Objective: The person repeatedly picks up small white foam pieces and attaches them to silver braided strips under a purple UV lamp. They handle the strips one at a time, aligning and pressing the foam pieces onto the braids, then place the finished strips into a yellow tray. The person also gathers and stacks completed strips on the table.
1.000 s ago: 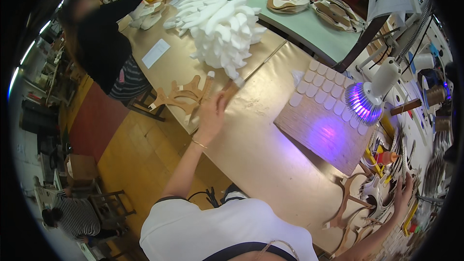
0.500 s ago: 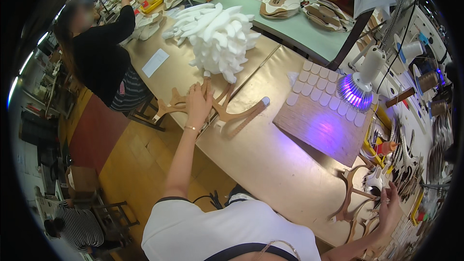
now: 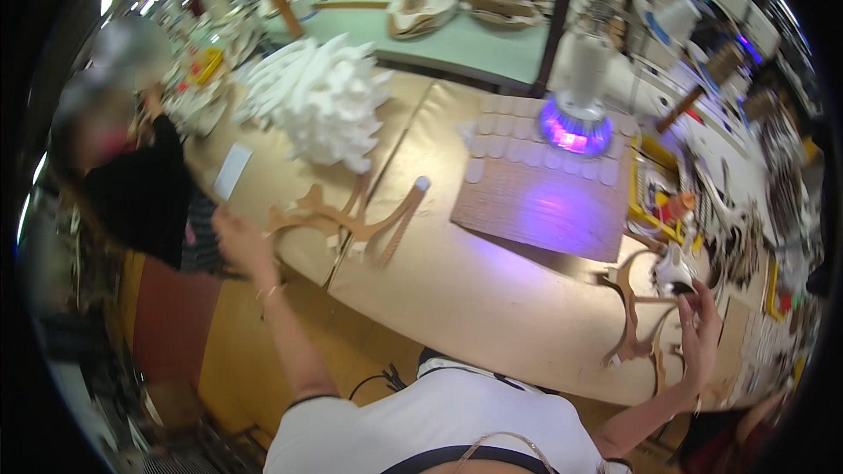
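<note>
My left hand [image 3: 244,246] is in the air by the table's left edge, its fingers smeared by motion. Just right of it lie branching tan, leather-like cut-out pieces [image 3: 360,226] with small white tabs. My right hand [image 3: 701,333] is over the right end of the table with its fingers stretched and the thumb apart. It is at the edge of more curved tan cut-outs [image 3: 628,312], beside a small white curved piece [image 3: 674,268]. Whether its fingertips touch these pieces is unclear.
A heap of white foam-like pieces [image 3: 325,96] stands at the far left. A brown board [image 3: 527,202] bears rows of pale rounded pieces under a lit violet lamp [image 3: 575,127]. A yellow tray [image 3: 654,162] and an orange-topped bottle [image 3: 676,208] stand right. A person [image 3: 140,184] is at far left.
My left hand has lifted off the tan cut-outs and moved left, leaving them on the table. My right hand stays by the right-hand pieces. The whole view has turned.
</note>
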The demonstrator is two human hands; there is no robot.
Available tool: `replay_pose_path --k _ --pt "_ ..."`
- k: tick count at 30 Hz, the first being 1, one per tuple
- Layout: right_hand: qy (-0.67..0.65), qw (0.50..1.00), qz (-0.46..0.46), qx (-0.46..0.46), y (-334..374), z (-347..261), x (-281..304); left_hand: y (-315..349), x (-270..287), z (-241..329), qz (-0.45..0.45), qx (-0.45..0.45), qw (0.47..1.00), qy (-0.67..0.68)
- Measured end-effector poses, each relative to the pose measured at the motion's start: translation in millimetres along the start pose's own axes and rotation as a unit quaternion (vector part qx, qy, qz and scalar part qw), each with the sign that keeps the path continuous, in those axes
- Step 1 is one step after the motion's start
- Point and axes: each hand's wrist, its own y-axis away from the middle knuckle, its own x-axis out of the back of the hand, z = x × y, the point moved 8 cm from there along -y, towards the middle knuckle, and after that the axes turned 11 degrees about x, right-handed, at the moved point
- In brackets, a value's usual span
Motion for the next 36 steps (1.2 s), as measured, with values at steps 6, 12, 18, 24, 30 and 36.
replay_pose_path --k 6,12,18,24,30,36 --pt "-0.049 0.991 -0.041 0.117 -10 -78 -36 75 85 113 -0.403 -0.061 0.841 0.356" --pt "-0.318 0.916 -0.099 0.221 1 -163 -87 286 45 202 -0.773 -0.059 0.494 0.394" --pt "-0.429 0.901 0.014 0.061 18 -122 -83 392 28 233 -0.802 -0.124 0.468 0.351" --pt "-0.524 0.843 0.066 -0.105 15 -56 -132 380 -81 185 -0.758 -0.131 0.609 0.192" --pt "-0.514 0.852 0.019 -0.097 -4 -57 -181 270 -189 145 -0.414 -0.210 0.879 0.105" --pt "-0.478 0.872 0.037 -0.098 -27 -64 -199 279 -209 151 -0.366 -0.239 0.898 0.040"
